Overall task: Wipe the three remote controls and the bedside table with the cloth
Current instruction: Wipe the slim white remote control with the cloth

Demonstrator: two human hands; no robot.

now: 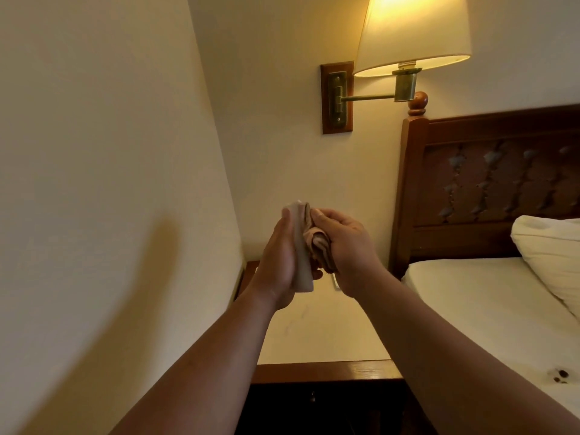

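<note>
Our left grip (279,262) is curled round a pale remote (302,265) and holds it upright, well above the surface (320,334). The fingers wrap its far side, and the thumb tip shows by its lower part. Our right grip (348,246) pinches a bunched pinkish-brown cloth (318,243), thumb and fingers closed on the folds. The cloth is pressed against the right side of the remote. The top of the remote shows above the left fingers, blurred. We see only its narrow edge, so any buttons, brand or print on it cannot be read.

Below both grips lies the surface, a pale top with a glossy wooden front edge. It sits in the corner between the wall (94,183) on the left and the bed (486,309) on the right. A small pale corner of something (336,283) shows on it just beneath our right wrist; we cannot tell what it is. Under the front edge is a dark drawer front with a small knob (312,395); its inside is hidden.

On the back wall a wooden plate (337,97) carries a brass swing arm and a lit lamp (411,32) with a cream shade. To the right stands a carved dark wood headboard (502,183), with a white pillow (552,249) beside it on the white sheet. A few dark spots (560,375) mark the sheet near its front edge.
</note>
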